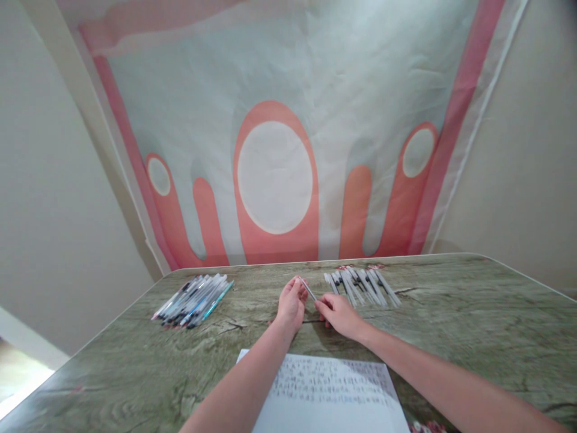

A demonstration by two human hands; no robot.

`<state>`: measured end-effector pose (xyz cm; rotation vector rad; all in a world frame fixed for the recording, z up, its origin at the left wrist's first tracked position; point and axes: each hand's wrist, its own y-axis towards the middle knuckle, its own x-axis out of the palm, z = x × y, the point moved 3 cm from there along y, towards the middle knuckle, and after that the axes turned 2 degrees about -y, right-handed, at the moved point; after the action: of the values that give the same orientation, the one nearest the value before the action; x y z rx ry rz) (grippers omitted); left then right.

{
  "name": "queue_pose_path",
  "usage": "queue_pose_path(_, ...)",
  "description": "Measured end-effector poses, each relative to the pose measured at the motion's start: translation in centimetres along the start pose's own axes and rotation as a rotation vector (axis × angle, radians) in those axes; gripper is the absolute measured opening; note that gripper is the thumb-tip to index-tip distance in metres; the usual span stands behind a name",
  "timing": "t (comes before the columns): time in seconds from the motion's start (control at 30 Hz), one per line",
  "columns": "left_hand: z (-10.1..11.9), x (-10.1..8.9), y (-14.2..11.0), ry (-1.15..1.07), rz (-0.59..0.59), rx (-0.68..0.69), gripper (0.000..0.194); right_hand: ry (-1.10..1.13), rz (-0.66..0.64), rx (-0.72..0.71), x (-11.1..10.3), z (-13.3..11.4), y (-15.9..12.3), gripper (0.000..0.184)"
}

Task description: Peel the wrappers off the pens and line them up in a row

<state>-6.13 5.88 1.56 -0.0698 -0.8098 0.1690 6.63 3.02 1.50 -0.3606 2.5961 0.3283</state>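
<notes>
Between my two hands a slim pen (309, 290) is held at a slant above the table. My left hand (293, 300) pinches its upper end with thumb and fingers. At the lower end, my right hand (334, 313) has its fingers closed around the pen. To the right lies a spread row of clear pens or pen barrels (360, 285) with dark parts. On the left is a heaped pile of pens (193, 300), some with blue or turquoise barrels. A sheet of paper (331, 397) with handwritten lines lies under my forearms.
The wood-patterned table (112, 373) has its far edge against a pink and grey printed cloth (279, 240). Small red and white bits (426, 427) lie at the near edge, right of the paper. Plain walls stand on both sides.
</notes>
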Motion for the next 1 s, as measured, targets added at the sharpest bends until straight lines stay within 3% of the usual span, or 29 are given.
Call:
queue_pose_path(0.2,1.3,-1.2,1.4,0.037,-0.028,-0.055,0.007,0.005,-0.008,0.01,0.1,0.0,-0.1,0.03)
queue_pose_path(0.43,1.1,-1.5,1.7,0.043,-0.063,-0.125,0.006,-0.021,-0.01,-0.01,0.0,-0.4,-0.3,0.03)
queue_pose_path(1.0,0.5,-1.7,2.0,0.1,0.031,-0.061,0.014,-0.138,-0.014,-0.061,-0.1,-0.6,-0.2,0.029)
